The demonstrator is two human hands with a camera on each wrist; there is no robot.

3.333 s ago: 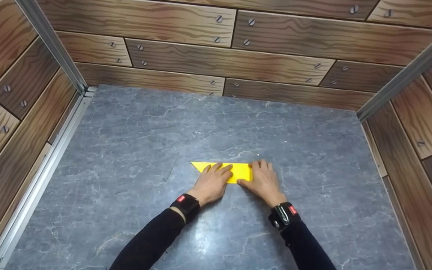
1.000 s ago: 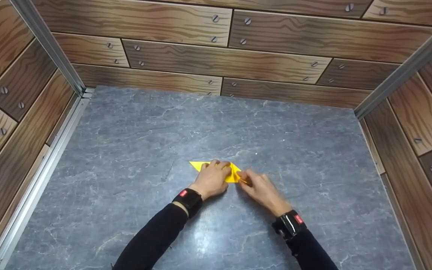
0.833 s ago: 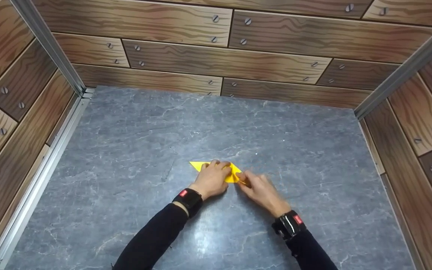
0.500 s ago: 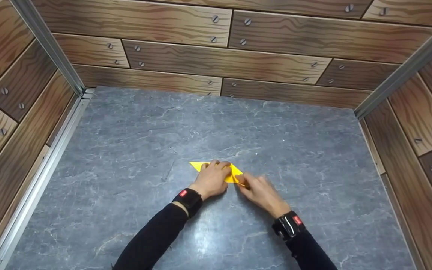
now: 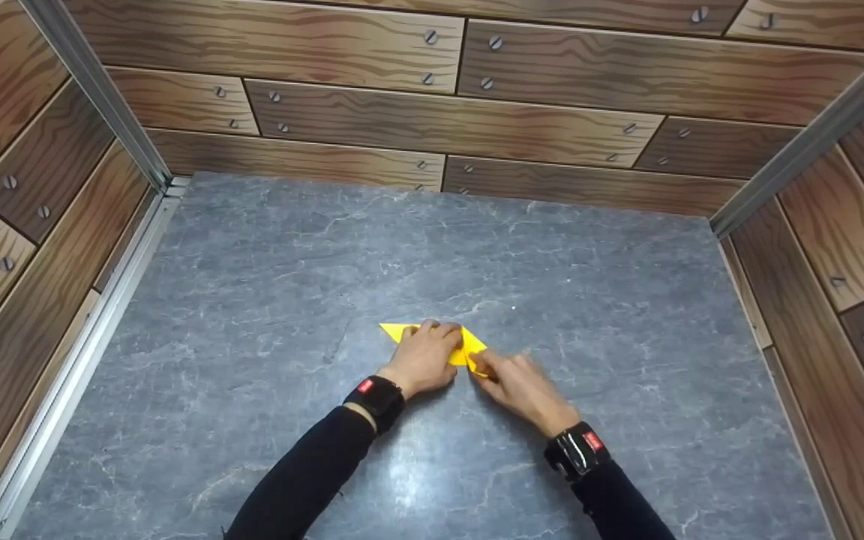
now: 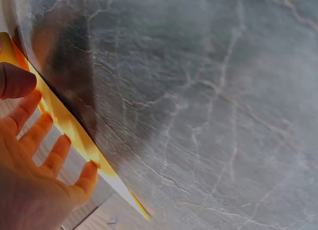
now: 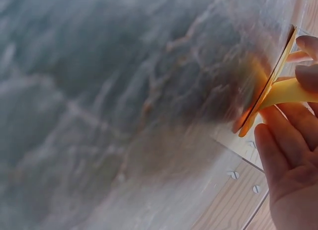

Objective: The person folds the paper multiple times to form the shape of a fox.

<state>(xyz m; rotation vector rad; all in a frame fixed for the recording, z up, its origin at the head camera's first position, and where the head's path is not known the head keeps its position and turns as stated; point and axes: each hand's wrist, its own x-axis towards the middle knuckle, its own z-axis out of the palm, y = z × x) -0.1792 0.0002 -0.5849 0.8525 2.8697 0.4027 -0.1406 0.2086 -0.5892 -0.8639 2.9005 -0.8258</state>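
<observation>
Yellow paper (image 5: 474,343): lying folded on the grey table (image 5: 312,255).
Left hand (image 5: 421,361): pressing the paper, fingers apart and a bit bent.
Right hand (image 5: 525,388): pinching the paper's right end with curled fingers.
Wood-look walls (image 5: 372,109): standing around the table.

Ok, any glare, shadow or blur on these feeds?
Head: bright glare on the tabletop near the bottom, otherwise fairly clear; left wrist: a dark patch beside the yellow paper, shadow or reflection; right wrist: tabletop blurred, worst at picture left.
</observation>
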